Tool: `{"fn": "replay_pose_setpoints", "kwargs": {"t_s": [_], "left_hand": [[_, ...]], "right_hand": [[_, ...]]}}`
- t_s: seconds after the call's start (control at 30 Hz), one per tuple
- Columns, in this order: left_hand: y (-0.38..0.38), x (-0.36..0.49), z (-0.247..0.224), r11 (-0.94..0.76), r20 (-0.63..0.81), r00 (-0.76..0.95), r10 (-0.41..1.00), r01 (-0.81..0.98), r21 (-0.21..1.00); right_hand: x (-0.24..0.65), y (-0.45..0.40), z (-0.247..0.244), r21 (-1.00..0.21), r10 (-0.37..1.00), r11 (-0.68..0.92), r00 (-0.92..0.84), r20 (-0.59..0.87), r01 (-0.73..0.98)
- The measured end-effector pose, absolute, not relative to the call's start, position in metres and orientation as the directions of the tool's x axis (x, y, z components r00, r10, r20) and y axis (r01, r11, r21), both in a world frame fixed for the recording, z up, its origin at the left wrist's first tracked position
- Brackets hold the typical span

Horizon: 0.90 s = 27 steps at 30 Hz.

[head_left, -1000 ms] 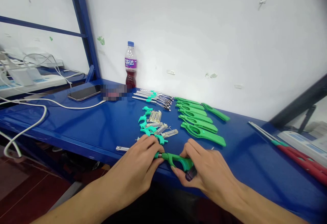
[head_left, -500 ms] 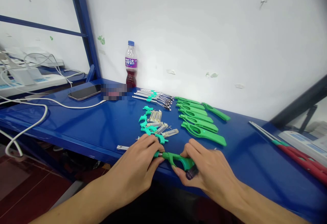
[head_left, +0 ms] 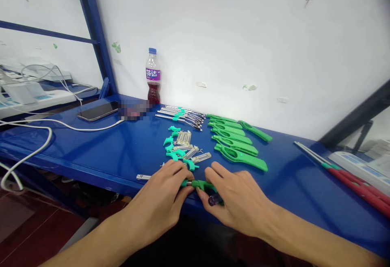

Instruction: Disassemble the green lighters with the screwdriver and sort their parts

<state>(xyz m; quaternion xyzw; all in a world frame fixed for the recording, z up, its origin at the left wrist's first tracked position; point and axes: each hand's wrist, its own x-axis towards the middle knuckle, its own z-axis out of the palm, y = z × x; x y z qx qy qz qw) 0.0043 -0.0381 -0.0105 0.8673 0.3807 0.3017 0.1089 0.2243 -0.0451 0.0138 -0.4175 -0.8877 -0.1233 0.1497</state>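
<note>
My left hand (head_left: 160, 192) is closed around a metal lighter tube (head_left: 143, 177), whose silver tip sticks out to the left. Its other end meets a green lighter handle (head_left: 199, 184), pinched in my right hand (head_left: 243, 198). A dark, see-through rod (head_left: 215, 199), perhaps a tool's handle, also lies in my right hand. My fingers cover most of the joint. Just beyond are teal plastic trigger pieces (head_left: 190, 165) and clear lighter fuel tanks (head_left: 184, 137). Several green handle shells (head_left: 240, 159) lie behind my right hand.
Metal tubes with wires (head_left: 179, 113) lie toward the wall. A drink bottle (head_left: 152, 78), a phone (head_left: 98, 111) and a white cable (head_left: 76, 127) are at left. Red long lighters (head_left: 356, 181) lie at right beside a white power strip (head_left: 356, 165). The blue table's front edge (head_left: 100, 177) is near.
My right hand has shifted left and closed in around the green handle, covering more of it, and now sits nearer my left hand. The left hand keeps its grip. The view has shifted slightly.
</note>
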Motion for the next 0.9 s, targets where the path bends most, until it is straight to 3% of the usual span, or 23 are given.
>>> {"fn": "replay_pose_setpoints", "kwargs": {"t_s": [0.17,0.33,0.5,0.63,0.77,0.9], "left_hand": [[-0.038,0.004,-0.010,-0.666,0.428,0.510,0.746,0.587,0.460],[-0.040,0.003,-0.008,-0.659,0.408,0.517,0.752,0.580,0.479],[-0.042,0.002,-0.011,-0.685,0.447,0.520,0.728,0.565,0.459],[-0.042,-0.002,-0.015,-0.724,0.479,0.544,0.689,0.549,0.418],[-0.043,-0.005,-0.019,-0.771,0.506,0.595,0.625,0.572,0.279],[-0.046,0.001,-0.014,-0.810,0.575,0.624,0.530,0.573,0.125]], "right_hand": [[0.236,-0.044,0.038,0.011,0.559,0.675,-0.521,0.645,0.738],[0.264,-0.045,0.061,0.069,0.496,0.618,-0.456,0.739,0.783],[0.302,-0.045,0.058,0.086,0.593,0.542,-0.453,0.666,0.836],[0.334,-0.049,0.037,0.177,0.689,0.485,-0.499,0.525,0.856],[0.356,-0.052,0.015,0.259,0.744,0.432,-0.504,0.439,0.864],[0.359,-0.059,0.011,0.202,0.698,0.488,-0.519,0.494,0.849]]}}
